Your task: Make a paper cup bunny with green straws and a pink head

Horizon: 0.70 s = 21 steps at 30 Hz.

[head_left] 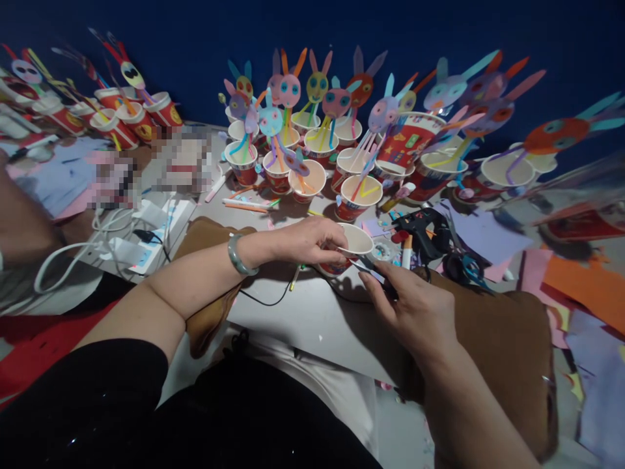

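A dark blue wall (195,39) rises behind the grey tabletop (303,322). Two brown cushions lie along its near edge, probably as padding for the forearms: the right cushion (502,352) beside and under the right arm, the left cushion (208,326) under the left.

Along the back stand the decorated cups (354,207), upright and crowded, bearing long-eared paper heads; grouping them there seems to keep the front for handwork.

The right hand (420,306) comes in low from the near side, its fingers closed on a dark-handled tool with a silvery tip. The tool (366,266) slants toward the near side of a red paper cup, perhaps so the tip can meet its wall; contact is unclear. That paper cup (360,240) is between the hands, in front of the group, mouth facing up. The left hand (310,240) reaches across to its left side, fingers bent at the rim, likely to steady it; I cannot tell whether they grip.

Just beyond the right hand lies a black glue gun (424,228), presumably kept within easy reach. Smallest of all, a thin dark cord (271,303) loops over the tabletop.
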Available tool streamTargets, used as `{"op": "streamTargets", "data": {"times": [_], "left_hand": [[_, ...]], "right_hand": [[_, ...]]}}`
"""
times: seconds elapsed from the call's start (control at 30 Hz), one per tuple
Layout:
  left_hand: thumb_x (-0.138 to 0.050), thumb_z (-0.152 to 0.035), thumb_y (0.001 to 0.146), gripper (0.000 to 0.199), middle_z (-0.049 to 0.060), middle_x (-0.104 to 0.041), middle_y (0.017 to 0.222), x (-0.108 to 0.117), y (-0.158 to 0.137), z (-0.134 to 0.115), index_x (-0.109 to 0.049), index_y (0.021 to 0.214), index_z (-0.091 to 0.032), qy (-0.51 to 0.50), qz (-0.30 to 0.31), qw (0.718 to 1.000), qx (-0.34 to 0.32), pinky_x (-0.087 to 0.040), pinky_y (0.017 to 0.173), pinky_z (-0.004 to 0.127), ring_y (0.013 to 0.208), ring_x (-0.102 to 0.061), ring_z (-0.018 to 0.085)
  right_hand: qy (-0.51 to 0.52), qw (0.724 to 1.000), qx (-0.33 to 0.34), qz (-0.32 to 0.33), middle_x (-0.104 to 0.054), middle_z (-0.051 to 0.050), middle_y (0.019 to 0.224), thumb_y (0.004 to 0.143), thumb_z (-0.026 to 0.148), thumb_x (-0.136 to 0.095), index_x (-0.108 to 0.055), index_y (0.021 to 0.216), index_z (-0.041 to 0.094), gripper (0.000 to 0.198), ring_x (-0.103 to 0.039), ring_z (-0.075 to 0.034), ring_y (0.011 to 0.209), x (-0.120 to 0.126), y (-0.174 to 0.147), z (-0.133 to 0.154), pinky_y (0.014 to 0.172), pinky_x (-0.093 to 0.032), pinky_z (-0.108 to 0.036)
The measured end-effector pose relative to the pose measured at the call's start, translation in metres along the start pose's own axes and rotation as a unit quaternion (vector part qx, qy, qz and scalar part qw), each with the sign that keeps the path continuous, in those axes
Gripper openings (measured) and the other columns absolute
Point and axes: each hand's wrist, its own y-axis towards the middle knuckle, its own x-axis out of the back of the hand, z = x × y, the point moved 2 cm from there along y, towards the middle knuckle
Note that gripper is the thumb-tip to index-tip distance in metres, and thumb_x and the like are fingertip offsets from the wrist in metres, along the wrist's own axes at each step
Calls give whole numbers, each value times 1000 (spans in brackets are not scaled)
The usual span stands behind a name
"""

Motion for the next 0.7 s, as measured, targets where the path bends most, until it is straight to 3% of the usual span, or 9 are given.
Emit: {"op": "streamTargets", "data": {"times": [0.33,0.7], "left_hand": [[-55,-30,93,26,8,-71,86,-2,1,-1,-74,82,-16,22,27,998,-47,-43,77,28,85,-62,17],[-55,-28,94,24,9,-70,89,-3,2,0,-73,84,-15,20,26,998,-58,-45,79,27,87,-63,18]], "right_hand": [[88,994,-21,63,-80,-7,87,97,40,-57,-73,106,18,28,-73,-19,68,12,0,-2,60,-51,-28],[107,993,-19,56,-78,-5,79,98,38,-58,-72,97,17,26,-70,-16,59,13,3,-3,56,-47,-26]]}}
